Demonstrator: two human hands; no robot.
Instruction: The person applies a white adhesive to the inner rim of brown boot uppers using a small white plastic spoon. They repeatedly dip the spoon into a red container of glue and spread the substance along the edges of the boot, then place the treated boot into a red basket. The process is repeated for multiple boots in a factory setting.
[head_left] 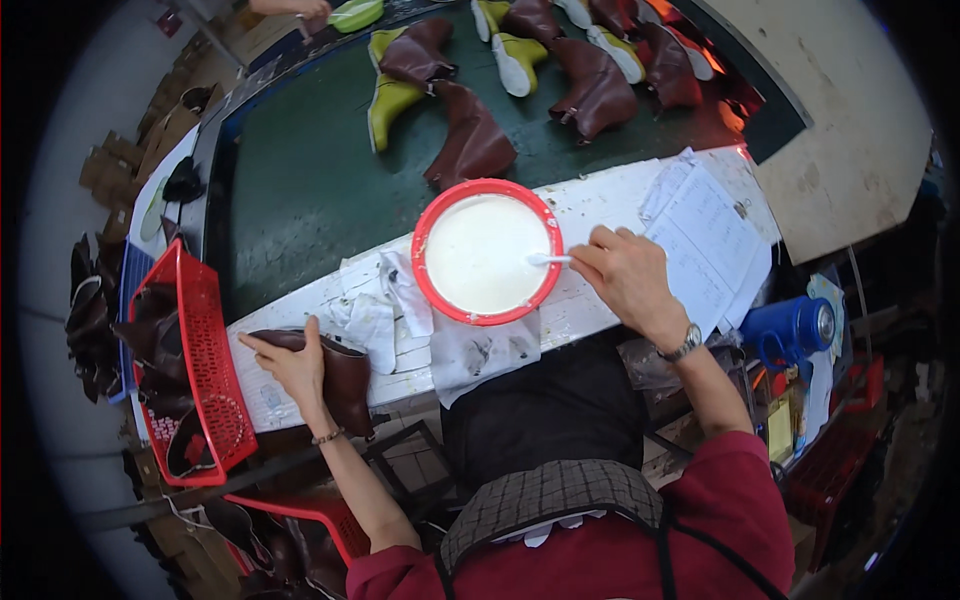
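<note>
The right hand (632, 283) has its grip closed around a slim white tool (549, 259) over white liquid (485, 252) in a red tub (487, 186) on the table (592, 203), while the left hand (293, 372) (grip loose, fingers spread) lies over brown leather (348, 388).

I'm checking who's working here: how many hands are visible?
3: left hand at the brown leather piece, right hand holding a white tool at the red bowl, co-worker's hand near the top edge. Others may be hidden.
</note>
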